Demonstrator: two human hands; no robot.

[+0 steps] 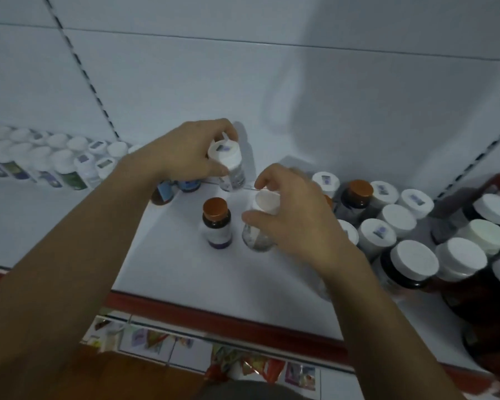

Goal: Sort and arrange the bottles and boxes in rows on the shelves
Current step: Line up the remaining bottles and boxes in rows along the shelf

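The shelf (185, 269) is a white panel with a red front strip (214, 319). Behind it stands a white back panel (185, 82) carrying a slotted upright (90, 79). Printed boxes (153, 342) lie on the level below.

At the back of the shelf, the left hand (185, 151) grips a white-capped bottle (228, 166), fingers and thumb curled round its cap. The bottle is tilted; base contact with the shelf cannot be determined.

Near the shelf centre, the right hand (298, 215) holds a clear bottle (257, 235), fingers curled over its white cap and thumb at the neck. An orange-capped bottle (216, 223) stands upright just beside it, on the left.

To the right, a cluster of white-capped bottles (393, 220) and dark jars (410, 267) with white lids stand packed together. On the left shelf section, a bottle row (70, 163) lines the back. Bottle contents are not discernible.
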